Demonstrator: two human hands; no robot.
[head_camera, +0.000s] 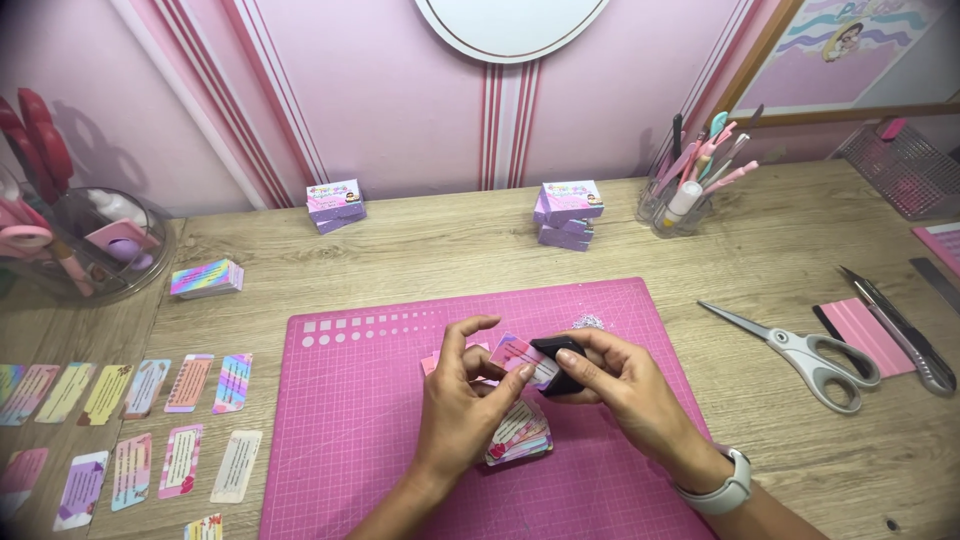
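Over a pink cutting mat (370, 400), my left hand (455, 400) holds a small pink printed card (520, 356) by its left end. My right hand (625, 385) grips a small black tool (562, 362) pressed onto the card's right corner. A stack of similar pastel cards (520, 435) lies on the mat just under my hands. A white watch is on my right wrist.
Rows of pastel cards (140, 420) lie at the left on the wooden desk (450, 245). Small purple boxes (568, 213) and another box (335, 205) stand at the back. A pen cup (690, 195), scissors (800, 352), a craft knife (905, 335) and a clear bowl (95, 245) are around.
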